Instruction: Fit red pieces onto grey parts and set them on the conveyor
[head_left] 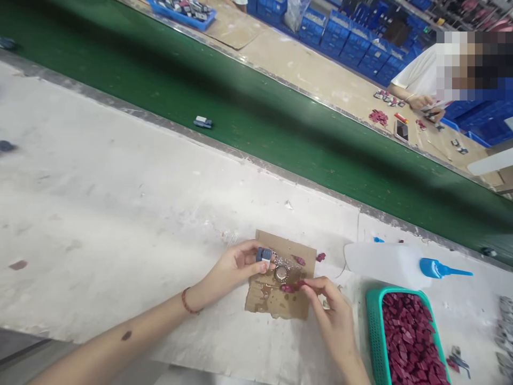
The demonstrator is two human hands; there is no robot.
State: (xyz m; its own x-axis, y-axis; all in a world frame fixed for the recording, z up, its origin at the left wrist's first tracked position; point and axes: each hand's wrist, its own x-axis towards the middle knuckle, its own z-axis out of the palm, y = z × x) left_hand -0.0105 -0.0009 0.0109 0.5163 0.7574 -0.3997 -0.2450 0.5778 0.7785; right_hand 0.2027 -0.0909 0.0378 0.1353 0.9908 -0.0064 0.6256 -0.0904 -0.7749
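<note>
Between the thumb and fingers of my left hand [243, 262] is a small dark blue and white toy part [263, 257]. My right hand [331, 310] pinches a small maroon piece [300, 285] over a piece of brown cardboard [266, 305]. On the cardboard, between the hands, sits a round metal item [281, 274] with shiny beads or chain around it. One more maroon piece [299, 260] lies near the cardboard's right edge, and another [286, 288] is close to my right fingertips. Wet spots mark the cardboard.
A green basket [372, 331] of maroon pieces stands at the right. Behind it lies a white bottle [385, 262] with a blue nozzle [441, 268]. A green conveyor belt [248, 117] crosses beyond the table, carrying a toy part [202, 122]. A person [420, 75] works across it.
</note>
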